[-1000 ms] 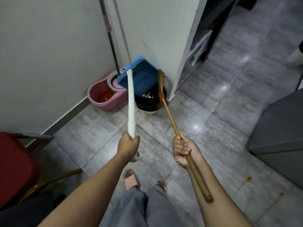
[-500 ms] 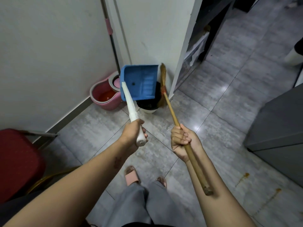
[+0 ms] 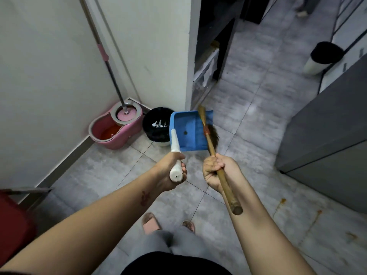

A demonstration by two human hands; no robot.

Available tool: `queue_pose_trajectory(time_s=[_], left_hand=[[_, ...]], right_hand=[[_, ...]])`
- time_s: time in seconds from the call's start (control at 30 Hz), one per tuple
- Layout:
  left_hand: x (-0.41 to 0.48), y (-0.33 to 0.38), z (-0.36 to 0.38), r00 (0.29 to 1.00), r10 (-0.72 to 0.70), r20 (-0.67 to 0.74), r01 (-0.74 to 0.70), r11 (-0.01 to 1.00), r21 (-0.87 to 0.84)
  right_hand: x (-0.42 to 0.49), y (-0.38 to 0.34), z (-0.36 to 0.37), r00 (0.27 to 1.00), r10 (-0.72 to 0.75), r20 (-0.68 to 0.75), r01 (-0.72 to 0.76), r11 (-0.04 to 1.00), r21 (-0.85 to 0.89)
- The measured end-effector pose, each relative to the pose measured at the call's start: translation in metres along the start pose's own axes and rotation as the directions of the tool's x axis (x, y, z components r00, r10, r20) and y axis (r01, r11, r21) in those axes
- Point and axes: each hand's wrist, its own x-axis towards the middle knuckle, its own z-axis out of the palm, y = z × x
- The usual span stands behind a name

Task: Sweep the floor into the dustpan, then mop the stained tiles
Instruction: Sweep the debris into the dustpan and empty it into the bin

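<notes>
My left hand (image 3: 172, 172) grips the white handle of the blue dustpan (image 3: 189, 132), which hangs in the air just right of the black bin (image 3: 156, 124), its open face toward me. My right hand (image 3: 216, 167) holds the broom (image 3: 210, 143) by its wooden stick, and the bristle end lies across the dustpan's right side. A mop (image 3: 111, 68) stands in the pink bucket (image 3: 115, 130) in the wall corner. Orange-brown stains (image 3: 282, 203) mark the tiles at lower right.
A white wall corner (image 3: 188, 56) stands just behind the bin. Grey cabinets (image 3: 325, 139) line the right side, with a dark-topped white bin (image 3: 321, 56) farther back. A red chair (image 3: 14, 221) sits at the lower left. My sandalled feet (image 3: 151, 223) are below the hands.
The dustpan has swung right and down, away from above the black bin, which now shows white scraps inside. The broom head has come across the dustpan. Both hands kept their grips.
</notes>
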Motion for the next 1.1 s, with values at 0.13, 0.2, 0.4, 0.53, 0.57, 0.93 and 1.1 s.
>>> queue_pose_trajectory(time_s=[0.13, 0.2, 0.4, 0.53, 0.57, 0.93, 1.1], left_hand=[[0.019, 0.014, 0.028, 0.996, -0.071, 0.056, 0.068, 0.997, 0.044], [0.031, 0.021, 0.041, 0.993, -0.094, 0.074, 0.089, 0.994, 0.066], [0.089, 0.044, 0.082, 0.979, -0.163, 0.125, 0.149, 0.982, 0.121], [0.141, 0.081, 0.107, 0.967, -0.221, 0.128, 0.200, 0.967, 0.159], [0.157, 0.093, 0.113, 0.964, -0.234, 0.130, 0.210, 0.962, 0.174], [0.302, 0.245, 0.189, 0.924, -0.381, 0.033, 0.337, 0.853, 0.398], [0.347, 0.284, 0.228, 0.900, -0.435, 0.020, 0.387, 0.819, 0.423]], right_hand=[[0.004, -0.025, -0.011, 0.998, -0.036, -0.049, 0.036, 0.999, 0.002], [0.008, -0.038, -0.013, 0.997, -0.051, -0.062, 0.052, 0.999, 0.009], [0.036, -0.082, 0.001, 0.983, -0.144, -0.118, 0.151, 0.987, 0.048], [0.069, -0.116, 0.021, 0.979, -0.155, -0.133, 0.166, 0.983, 0.075], [0.080, -0.126, 0.028, 0.979, -0.154, -0.131, 0.165, 0.983, 0.082], [0.211, -0.243, 0.135, 0.973, -0.084, -0.214, 0.130, 0.969, 0.212], [0.253, -0.298, 0.163, 0.961, -0.035, -0.275, 0.092, 0.977, 0.194]])
